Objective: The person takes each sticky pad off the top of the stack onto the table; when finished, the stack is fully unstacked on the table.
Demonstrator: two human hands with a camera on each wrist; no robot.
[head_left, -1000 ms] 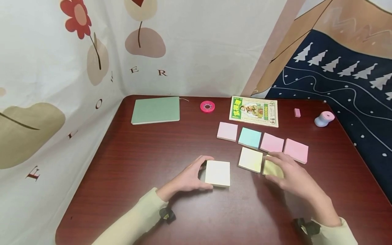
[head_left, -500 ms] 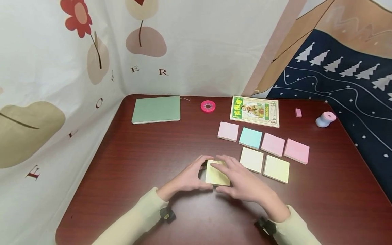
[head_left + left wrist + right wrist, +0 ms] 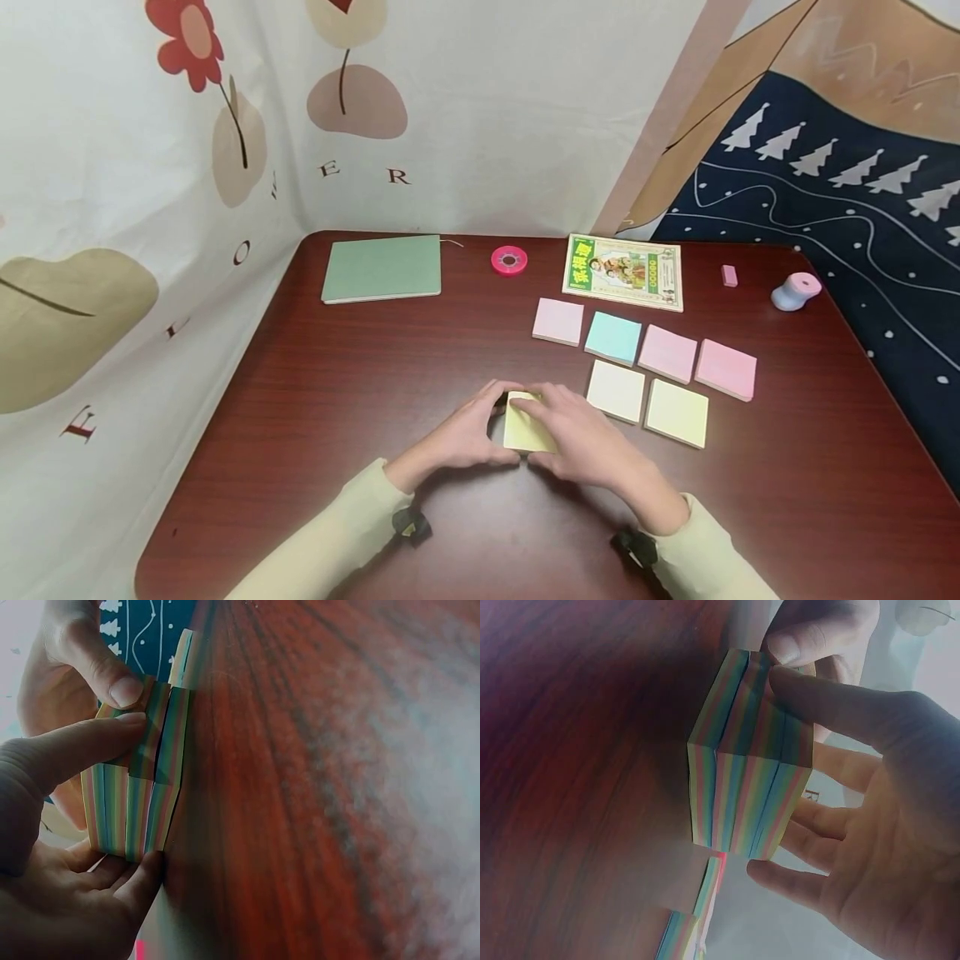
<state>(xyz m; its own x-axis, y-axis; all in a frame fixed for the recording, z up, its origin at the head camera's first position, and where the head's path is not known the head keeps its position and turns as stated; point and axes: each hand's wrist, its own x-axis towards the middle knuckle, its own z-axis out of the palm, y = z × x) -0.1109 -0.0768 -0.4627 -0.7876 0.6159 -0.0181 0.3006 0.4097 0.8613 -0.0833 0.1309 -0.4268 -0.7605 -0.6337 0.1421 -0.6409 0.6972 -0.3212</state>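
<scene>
Both hands are on a stack of square sticky note pads [image 3: 528,427] at the middle of the table, its top pad yellow. My left hand [image 3: 474,429] grips the stack from the left, thumb on the near side and fingers at the far side. From the right, my right hand [image 3: 588,437] holds it the same way, covering part of the top. The two thumbtips nearly meet in the right wrist view, where the pads' striped edges [image 3: 739,799] show several layers. Nearby to the right lie a white pad [image 3: 616,391] and a pale yellow pad [image 3: 677,413].
Behind them sit a pale pink pad [image 3: 558,321], a teal pad [image 3: 612,337] and two pink pads, one of them far right [image 3: 726,369]. A green notebook [image 3: 382,268], pink tape roll [image 3: 509,260], illustrated booklet [image 3: 623,272], pink eraser [image 3: 729,276] and pink-and-blue spool-shaped item [image 3: 796,292] line the back.
My right hand has moved left from the yellow pad's place to the stack, whose top has gone from white to yellow. The right hand then closed in slightly; my left hand stayed put.
</scene>
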